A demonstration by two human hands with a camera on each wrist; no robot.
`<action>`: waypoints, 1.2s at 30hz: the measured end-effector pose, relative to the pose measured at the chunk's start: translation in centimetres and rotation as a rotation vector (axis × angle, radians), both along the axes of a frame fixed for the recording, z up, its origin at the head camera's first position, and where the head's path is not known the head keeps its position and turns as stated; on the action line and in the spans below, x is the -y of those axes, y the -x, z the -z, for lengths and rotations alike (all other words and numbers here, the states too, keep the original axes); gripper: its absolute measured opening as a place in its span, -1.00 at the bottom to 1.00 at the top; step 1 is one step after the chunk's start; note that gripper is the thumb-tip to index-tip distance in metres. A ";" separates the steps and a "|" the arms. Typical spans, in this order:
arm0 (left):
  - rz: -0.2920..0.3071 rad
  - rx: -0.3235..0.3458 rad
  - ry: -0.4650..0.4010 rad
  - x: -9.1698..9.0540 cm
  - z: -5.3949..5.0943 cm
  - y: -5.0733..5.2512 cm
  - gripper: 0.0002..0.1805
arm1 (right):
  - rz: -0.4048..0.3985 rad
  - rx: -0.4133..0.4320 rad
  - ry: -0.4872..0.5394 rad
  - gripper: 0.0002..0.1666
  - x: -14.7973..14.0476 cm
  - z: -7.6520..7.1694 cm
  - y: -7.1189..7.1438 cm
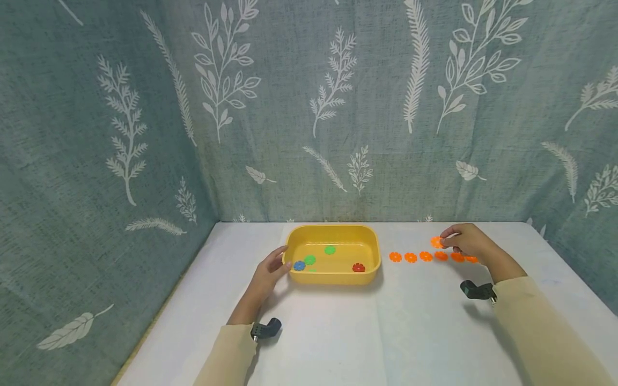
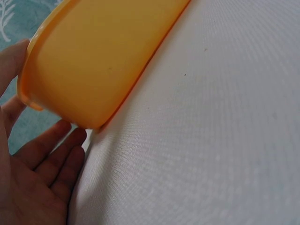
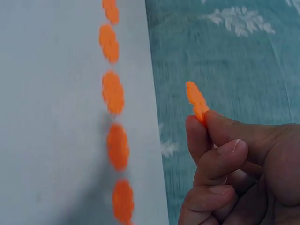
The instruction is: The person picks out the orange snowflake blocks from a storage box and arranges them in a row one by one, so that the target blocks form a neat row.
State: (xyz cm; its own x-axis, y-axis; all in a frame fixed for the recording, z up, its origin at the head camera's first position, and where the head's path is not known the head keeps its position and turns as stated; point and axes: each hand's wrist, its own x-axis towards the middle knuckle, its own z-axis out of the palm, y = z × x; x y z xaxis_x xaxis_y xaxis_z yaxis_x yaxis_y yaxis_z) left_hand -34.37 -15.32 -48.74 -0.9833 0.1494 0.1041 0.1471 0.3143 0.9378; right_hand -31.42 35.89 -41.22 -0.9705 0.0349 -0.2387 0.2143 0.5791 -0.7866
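Note:
Between thumb and fingertip, my right hand (image 1: 467, 242) pinches an orange flower-shaped disc (image 3: 196, 101), held up above the table. Below it, several more orange discs (image 1: 410, 257) lie in a row to the right of a yellow tray (image 1: 333, 279). My left hand (image 1: 269, 272) grips the tray's left end, with the thumb at the rim and other fingers against the outer wall (image 2: 84, 70). Inside the tray are a blue disc (image 1: 299, 265), a red disc (image 1: 358, 267) and several green discs (image 1: 330, 250).
A white-covered table (image 1: 328, 332) bears the tray and the row. Behind it and along the sides hangs a green leaf-patterned curtain (image 1: 289, 107). Each wrist wears a small black camera, such as the right one (image 1: 475, 290).

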 end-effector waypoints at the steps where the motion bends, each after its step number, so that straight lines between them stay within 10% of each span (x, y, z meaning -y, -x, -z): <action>1: -0.002 0.003 0.005 0.0 0.0 0.0 -0.40 | 0.006 -0.002 0.000 -0.57 -0.4 0.1 -0.2; 36: -0.052 0.043 0.063 -0.3 0.2 -0.2 -0.39 | 0.129 0.020 -0.003 -0.43 -10.0 1.9 -3.5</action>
